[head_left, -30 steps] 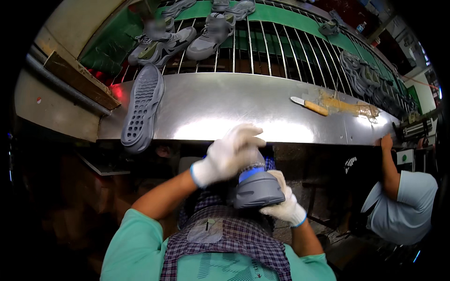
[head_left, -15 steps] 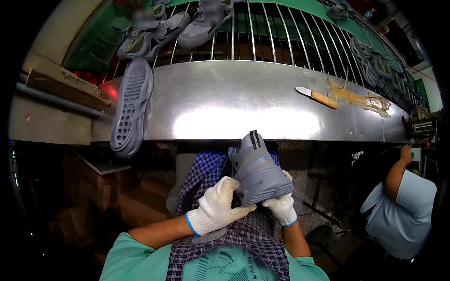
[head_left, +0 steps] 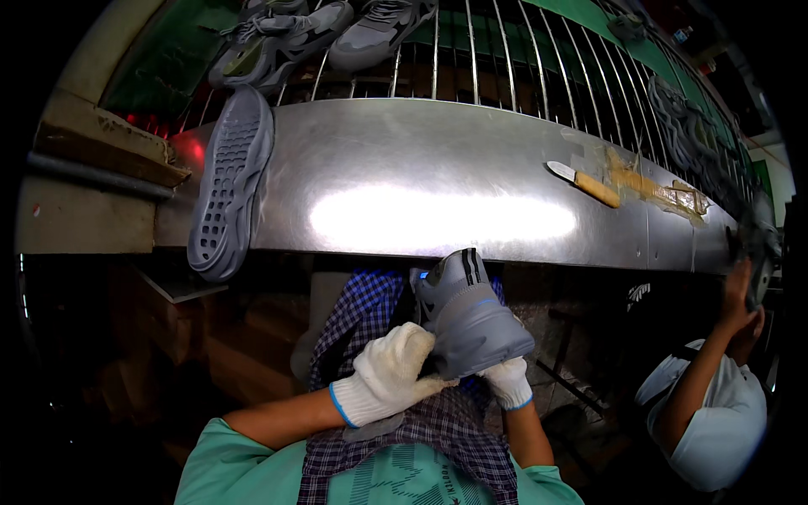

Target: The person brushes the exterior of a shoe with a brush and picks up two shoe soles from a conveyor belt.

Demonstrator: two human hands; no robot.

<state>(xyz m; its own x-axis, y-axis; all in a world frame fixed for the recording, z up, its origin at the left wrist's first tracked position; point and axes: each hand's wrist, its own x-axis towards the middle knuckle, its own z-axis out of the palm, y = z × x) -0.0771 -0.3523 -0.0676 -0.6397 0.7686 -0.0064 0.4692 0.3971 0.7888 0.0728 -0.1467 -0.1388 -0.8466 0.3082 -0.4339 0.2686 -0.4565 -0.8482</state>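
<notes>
Above my lap I hold a grey sneaker [head_left: 480, 332], tilted, with its chunky heel and sole toward me and a dark-striped heel tab pointing to the bench. White knit gloves with blue cuffs cover both hands. My left hand [head_left: 389, 376] grips the shoe's left side, thumb and fingers closed against it. Partly hidden beneath the sole, my right hand [head_left: 507, 381] supports it from the lower right.
A metal bench [head_left: 404, 160] runs ahead, with a metal roller rack [head_left: 475, 59] behind it. On it lie a grey sole [head_left: 229, 181] and a wooden-handled knife [head_left: 593, 187]. Several grey sneakers [head_left: 370, 38] sit far left. At right, a co-worker [head_left: 715, 412] holds a grey shoe piece.
The sneaker has tipped a little in my hands, with its sole edge turned further down and right. The co-worker's hands have come up with a grey shoe piece. The whole view has shifted slightly.
</notes>
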